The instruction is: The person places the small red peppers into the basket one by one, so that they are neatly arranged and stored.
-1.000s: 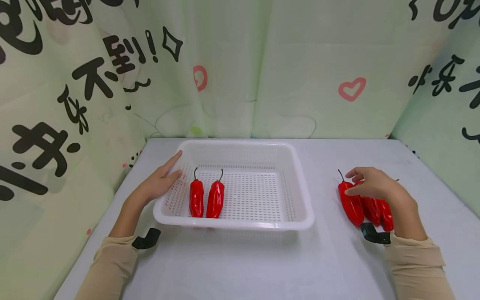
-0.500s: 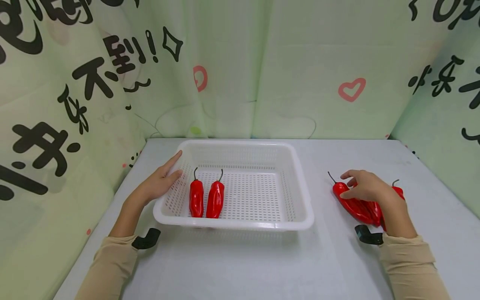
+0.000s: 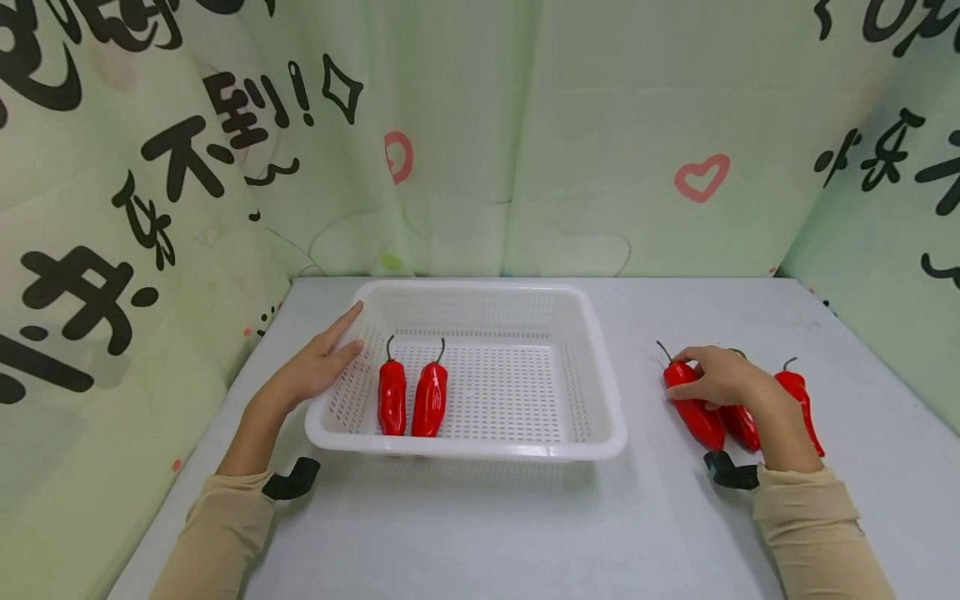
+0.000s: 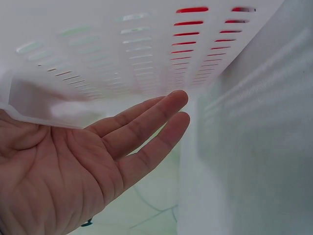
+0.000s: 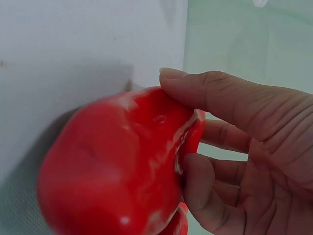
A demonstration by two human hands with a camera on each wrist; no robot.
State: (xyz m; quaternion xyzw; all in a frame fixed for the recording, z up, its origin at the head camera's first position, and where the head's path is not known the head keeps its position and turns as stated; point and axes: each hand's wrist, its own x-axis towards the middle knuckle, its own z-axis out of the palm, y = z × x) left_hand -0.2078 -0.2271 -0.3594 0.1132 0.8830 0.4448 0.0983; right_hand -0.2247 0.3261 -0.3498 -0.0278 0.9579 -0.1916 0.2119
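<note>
My left hand (image 3: pixel 318 367) lies against the left side of a white perforated plastic basket (image 3: pixel 525 452), fingers extended. The left wrist view shows its palm and straight fingers (image 4: pixel 142 127) along the slotted outer wall. Two red chili peppers (image 3: pixel 431 400) with dark stems stand side by side in the left part of the basket. On the right of the table my right hand (image 3: pixel 723 379) pinches another red chili pepper (image 5: pixel 107 171) between thumb and fingers, stem pointing away. Partly under that hand is a second pepper (image 3: pixel 741 427), and a third pepper (image 3: pixel 798 396) lies right of the wrist.
A white-covered table (image 3: pixel 525 533) carries everything. Pale green curtains (image 3: pixel 600 150) with black lettering and pink hearts enclose it at the back and both sides. Each wrist wears a black strap-on mount (image 3: pixel 294 479).
My right hand has moved slightly left and its fingers have closed on the leftmost loose pepper. The loose peppers have spread apart, the rightmost one now separate. My left hand and the basket stay put.
</note>
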